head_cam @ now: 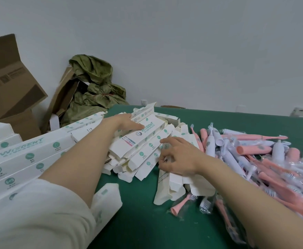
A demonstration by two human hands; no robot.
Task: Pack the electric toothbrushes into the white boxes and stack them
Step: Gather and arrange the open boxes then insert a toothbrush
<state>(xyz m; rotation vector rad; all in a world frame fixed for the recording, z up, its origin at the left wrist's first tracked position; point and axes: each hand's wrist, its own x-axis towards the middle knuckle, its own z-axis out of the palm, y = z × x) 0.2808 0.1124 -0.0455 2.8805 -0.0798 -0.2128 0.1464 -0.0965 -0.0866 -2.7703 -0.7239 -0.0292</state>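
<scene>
Left hand [127, 121] rests on white box [153, 129] printed "WISDENT".

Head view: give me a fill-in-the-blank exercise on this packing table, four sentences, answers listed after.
The left hand rests on a white box printed with the brand name ____.
The table has a ____ top.
Some toothbrush handles are whitish, the others ____.
The brown cardboard carton stands on the person's ____ side.
Missing words: WISDENT; green; pink; left.
</scene>
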